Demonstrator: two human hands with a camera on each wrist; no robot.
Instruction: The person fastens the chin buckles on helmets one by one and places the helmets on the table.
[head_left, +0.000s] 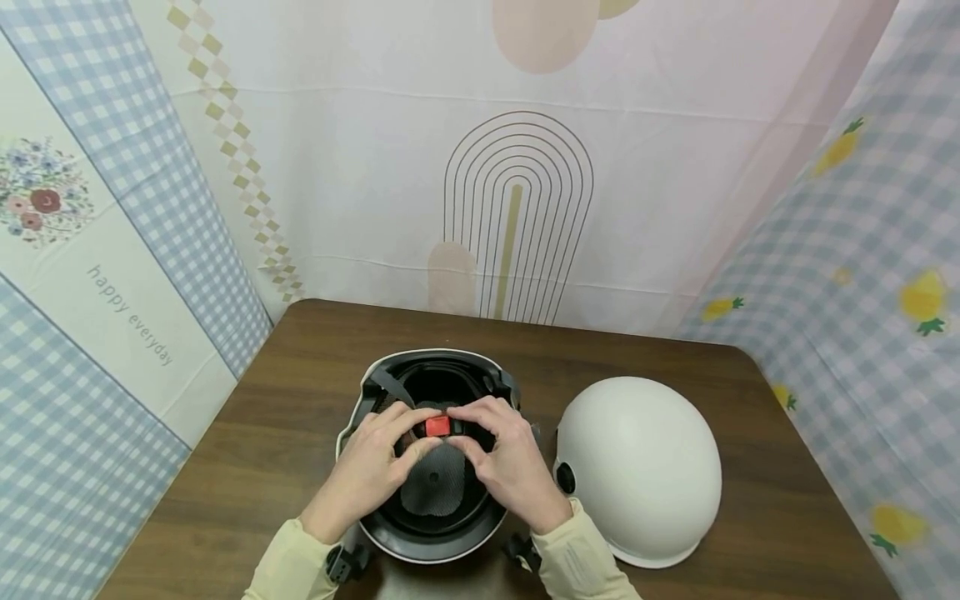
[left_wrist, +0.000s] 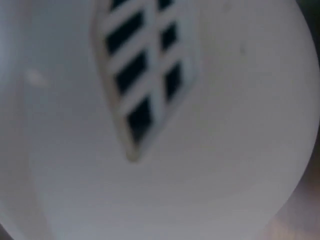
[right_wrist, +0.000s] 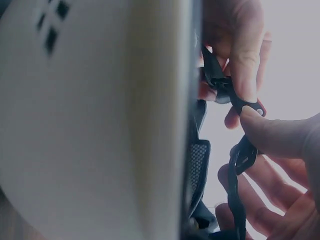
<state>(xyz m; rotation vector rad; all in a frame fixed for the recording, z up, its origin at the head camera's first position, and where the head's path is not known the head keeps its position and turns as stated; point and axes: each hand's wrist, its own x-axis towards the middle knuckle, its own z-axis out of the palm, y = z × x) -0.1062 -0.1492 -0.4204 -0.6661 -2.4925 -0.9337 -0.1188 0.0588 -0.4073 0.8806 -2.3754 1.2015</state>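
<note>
An upturned white helmet (head_left: 431,550) lies on the table with its black padded inside facing up. Over its opening, both hands meet at the red and black buckle (head_left: 438,427) of the chin strap (right_wrist: 235,195). My left hand (head_left: 378,450) pinches the red end between thumb and fingers. My right hand (head_left: 510,454) pinches the black end from the other side. In the right wrist view the thumbs nearly touch at the buckle, and the strap hangs below it. The left wrist view is filled by the white shell (left_wrist: 210,165) with its dark vent slots.
A second white helmet (head_left: 641,471), dome up with a black round fitting on its side, stands to the right on the brown wooden table (head_left: 270,442). Patterned cloth (head_left: 360,167) hangs behind the table and at both sides.
</note>
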